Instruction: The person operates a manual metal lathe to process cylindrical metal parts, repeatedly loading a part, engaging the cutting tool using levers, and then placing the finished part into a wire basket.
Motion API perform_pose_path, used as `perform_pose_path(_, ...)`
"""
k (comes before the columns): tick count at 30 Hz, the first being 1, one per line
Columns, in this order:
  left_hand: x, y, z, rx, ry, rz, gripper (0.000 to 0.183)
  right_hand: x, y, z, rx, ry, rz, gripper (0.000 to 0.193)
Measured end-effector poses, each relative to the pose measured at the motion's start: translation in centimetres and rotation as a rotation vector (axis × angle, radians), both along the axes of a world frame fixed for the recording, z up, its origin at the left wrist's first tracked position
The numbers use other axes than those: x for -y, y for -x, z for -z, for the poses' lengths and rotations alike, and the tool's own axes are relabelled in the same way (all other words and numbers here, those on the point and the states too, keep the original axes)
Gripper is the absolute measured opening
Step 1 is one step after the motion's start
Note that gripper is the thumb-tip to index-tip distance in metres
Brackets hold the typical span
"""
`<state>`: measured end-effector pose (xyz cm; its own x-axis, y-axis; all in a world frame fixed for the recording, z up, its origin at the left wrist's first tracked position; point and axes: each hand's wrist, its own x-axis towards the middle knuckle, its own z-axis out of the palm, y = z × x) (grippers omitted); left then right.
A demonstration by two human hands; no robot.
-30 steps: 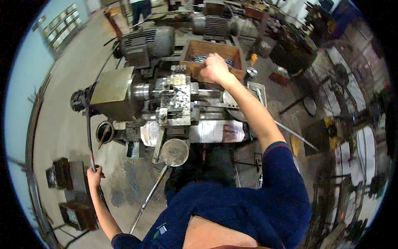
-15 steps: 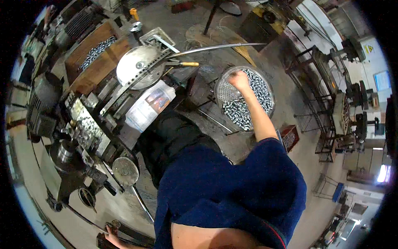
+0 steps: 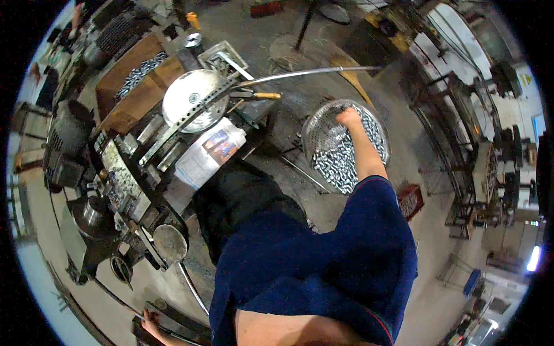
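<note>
My right hand (image 3: 348, 117) is over the far part of a round perforated metal basket (image 3: 318, 124), its fingers curled together. What they hold, if anything, is hidden. Many small shiny metal cylindrical parts (image 3: 337, 167) fill the basket's near and right side; its far left floor shows bare holes. At the lower left, my left hand (image 3: 151, 324) is closed round a long dark bar (image 3: 115, 300) that runs from the machine. The fingers look small and partly blurred there.
A workbench machine with a metal spindle (image 3: 92, 212) stands left. Beyond it are a wooden box (image 3: 109, 109) of metal parts, a pale round disc (image 3: 184, 95) under a perforated strip, and a printed white bag (image 3: 202, 164). A red bin (image 3: 411, 202) sits right of the basket.
My right hand has shifted slightly to the right within the basket, toward the metal parts, and is less blurred. The whole view has tilted a little. My left hand stays by the bar.
</note>
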<state>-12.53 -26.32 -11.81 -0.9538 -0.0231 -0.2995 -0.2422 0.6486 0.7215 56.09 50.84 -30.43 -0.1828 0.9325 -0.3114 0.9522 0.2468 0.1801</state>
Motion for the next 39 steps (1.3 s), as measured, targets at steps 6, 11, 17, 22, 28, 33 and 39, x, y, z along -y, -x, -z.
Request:
perform_pose_path(6,3.6,-0.5,0.5,-0.057,-0.198,0.058,0.028,3.1,5.5,-4.8,-0.219,-0.010,0.329,0.040)
perform_pose_path(11,3.9,-0.4,0.1,-0.014,-0.188,0.039,0.025,-0.8,0.6,1.3,-0.142,0.020,-0.374,0.028)
perform_pose_path(17,3.1,-1.0,1.6,-0.086,-0.174,0.008,0.023,-3.5,1.2,1.5,-0.149,-0.119,-0.396,0.024)
perform_pose_path(22,1.9,-2.6,-1.3,-0.102,-0.141,-0.072,0.024,-2.2,2.3,0.4,-0.103,-0.097,-0.310,0.032)
perform_pose_path(28,1.3,-2.5,-1.4,-0.116,-0.081,-0.064,0.026,0.4,0.2,4.2,-0.129,-0.390,-0.513,0.003)
perform_pose_path(33,-1.7,-4.8,-3.4,-0.456,0.903,0.105,0.030,7.4,6.9,-1.9,-1.288,0.144,0.183,0.017)
perform_pose_path(39,-19.0,-9.8,-12.0,-0.269,-0.346,0.528,0.033,17.5,27.6,-18.2,-1.399,0.230,-0.546,0.030)
